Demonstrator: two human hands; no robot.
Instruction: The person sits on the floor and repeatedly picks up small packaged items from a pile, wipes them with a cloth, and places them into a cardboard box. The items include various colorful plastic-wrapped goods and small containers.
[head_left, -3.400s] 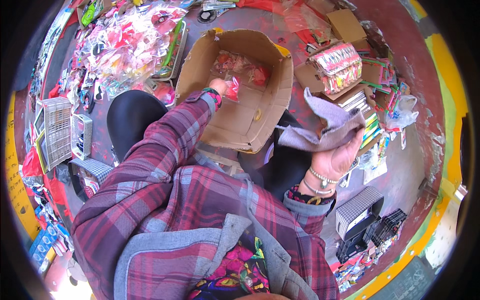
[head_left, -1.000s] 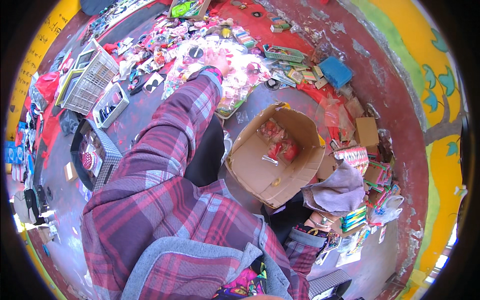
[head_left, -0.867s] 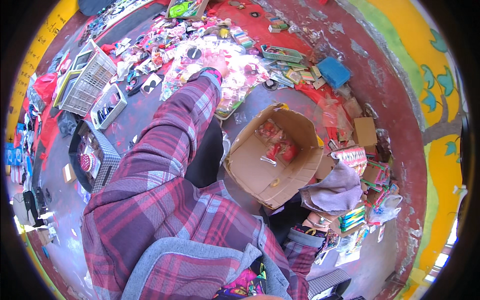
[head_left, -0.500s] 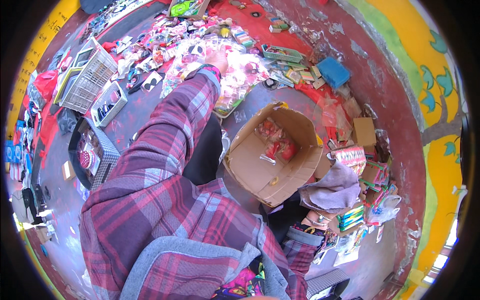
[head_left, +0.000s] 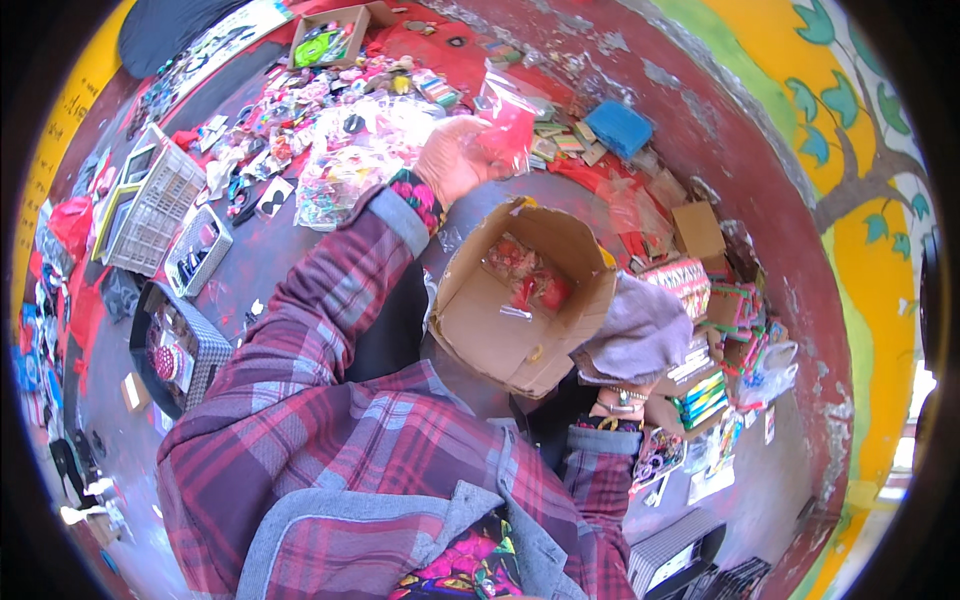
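Note:
My left hand [head_left: 452, 160] is raised above the floor and grips a clear plastic packet with red contents [head_left: 505, 125]. Just below it stands an open cardboard box [head_left: 520, 290] holding a few red packets. My right hand [head_left: 615, 372] is mostly hidden behind the box's right flap; a grey cloth [head_left: 640, 330] lies over it, and only the wrist with bracelets shows. Both arms wear a plaid red sleeve.
A heap of small packets [head_left: 340, 150] lies spread on the floor at the upper left. White wire baskets [head_left: 150, 205] stand to the left. Small boxes and colourful packs [head_left: 700, 290] line the red wall on the right. A blue box [head_left: 618, 125] rests by the wall.
My left hand has lifted from the heap of packets toward the box, now holding a clear packet with red contents. The right hand stays behind the box.

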